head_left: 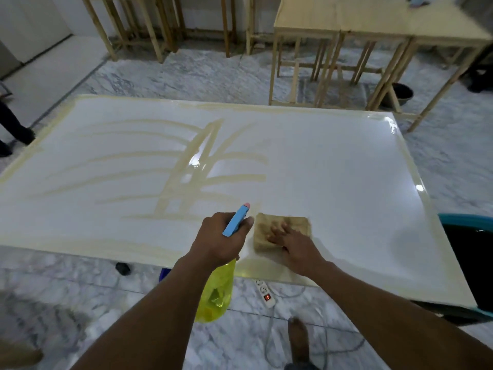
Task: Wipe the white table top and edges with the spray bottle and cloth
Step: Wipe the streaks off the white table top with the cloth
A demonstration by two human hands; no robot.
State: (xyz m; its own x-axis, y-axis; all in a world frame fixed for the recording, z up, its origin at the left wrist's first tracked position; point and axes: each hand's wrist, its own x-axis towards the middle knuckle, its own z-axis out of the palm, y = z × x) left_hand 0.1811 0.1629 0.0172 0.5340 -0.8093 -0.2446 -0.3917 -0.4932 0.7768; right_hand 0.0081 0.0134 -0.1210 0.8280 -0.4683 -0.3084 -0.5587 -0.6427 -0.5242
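- The left hand point(216, 241) grips the spray bottle point(216, 291) by its neck, fingers curled round it. The blue nozzle points away over the desk point(333, 169), and the yellow body hangs past the near edge.
- The right hand point(293, 245) lies flat with its fingers spread, pressing on the brownish cloth point(300, 222).
- The cloth rests on the white desk top close to the near edge, just right of the nozzle.
- Yellowish streaks point(186, 161) cover the left half of the top and run along its edges.
- A white power strip point(265, 293) lies on the marble floor below the near edge.
- Wooden tables point(373, 20) stand far right.
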